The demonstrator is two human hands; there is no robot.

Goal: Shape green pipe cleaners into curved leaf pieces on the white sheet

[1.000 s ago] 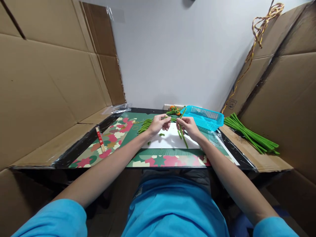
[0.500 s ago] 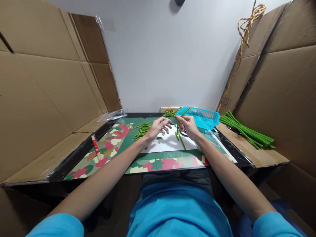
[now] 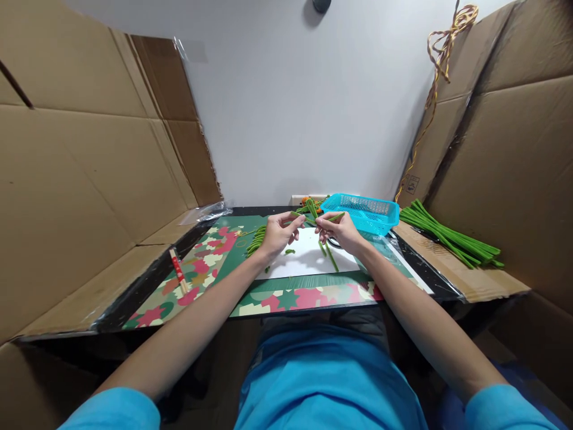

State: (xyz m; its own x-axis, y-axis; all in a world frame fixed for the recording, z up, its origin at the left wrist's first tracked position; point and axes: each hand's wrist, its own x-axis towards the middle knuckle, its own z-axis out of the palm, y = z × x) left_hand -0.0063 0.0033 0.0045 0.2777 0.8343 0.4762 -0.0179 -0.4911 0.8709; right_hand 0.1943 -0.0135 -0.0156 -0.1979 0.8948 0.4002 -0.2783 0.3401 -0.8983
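Observation:
My left hand (image 3: pixel 278 232) and my right hand (image 3: pixel 341 230) are raised just above a white sheet (image 3: pixel 308 257) on the table, fingers pinched. Between them they hold a green pipe cleaner (image 3: pixel 313 219), one hand at each end. More green pieces (image 3: pixel 329 254) lie on the sheet below my right hand. A small bent green bit (image 3: pixel 289 251) lies under my left hand. A row of curved green pieces (image 3: pixel 256 240) rests on the mat to the left of my left hand.
A blue plastic basket (image 3: pixel 364 212) stands behind my right hand. A bundle of long green pipe cleaners (image 3: pixel 450 240) lies on the cardboard ledge at right. A pair of wrapped chopsticks (image 3: pixel 178 270) lies on the patterned mat (image 3: pixel 203 263) at left. Cardboard walls enclose both sides.
My left hand, spread open half a second ago, has closed on the left end of the pipe cleaner. The piece now lies level between both hands instead of standing upright in my right.

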